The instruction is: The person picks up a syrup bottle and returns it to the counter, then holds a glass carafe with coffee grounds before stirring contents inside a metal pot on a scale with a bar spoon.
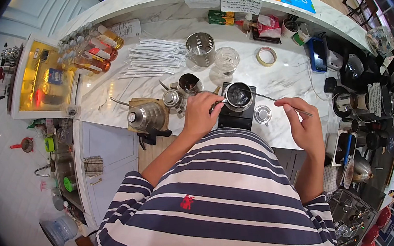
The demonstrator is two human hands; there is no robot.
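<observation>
My left hand [199,112] is closed around the handle of a small metal pot [238,96], just in front of my body. The pot stands over a black flat scale [228,120], and its inside looks dark and shiny. Between the fingers of my right hand [304,123] is a long thin metal bar spoon [269,98], its far end reaching into the pot's mouth. A round metal lid [263,114] lies on the counter right of the scale. Beside my left hand are a small metal pot with a spout [174,99] and an open metal pitcher [189,82].
A gooseneck kettle [142,117] sits on a wooden board at left. Wrapped straws [155,57], a perforated metal cylinder [201,49], a glass jar [227,61] and a tape roll [266,57] lie farther back. Bottles [94,52] line the left; coffee equipment [350,100] crowds the right.
</observation>
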